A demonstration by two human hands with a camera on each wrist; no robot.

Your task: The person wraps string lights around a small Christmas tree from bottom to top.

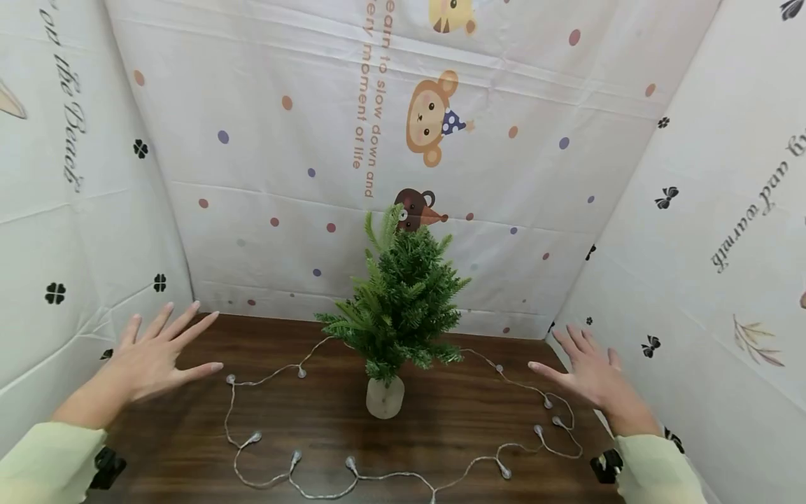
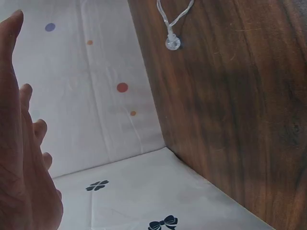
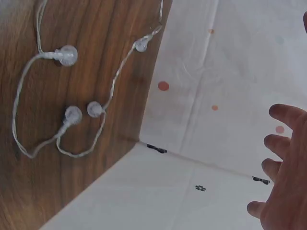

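Tree (image 1: 409, 301) stands on the bench (image 1: 453, 423), string lights (image 1: 350, 463) around it; left hand (image 1: 151, 360) and right hand (image 1: 595, 378) flank them, fingers (image 1: 196, 330) wide.

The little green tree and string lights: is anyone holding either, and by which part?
Neither is held: the left hand and right hand are both spread and empty. The tree stands on its pale base; the string lights lie on the table.

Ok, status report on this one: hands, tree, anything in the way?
Left hand, right hand: fingers spread, holding nothing. Green tree upright on the table. Possible snag: string lights lying at its front and both sides.
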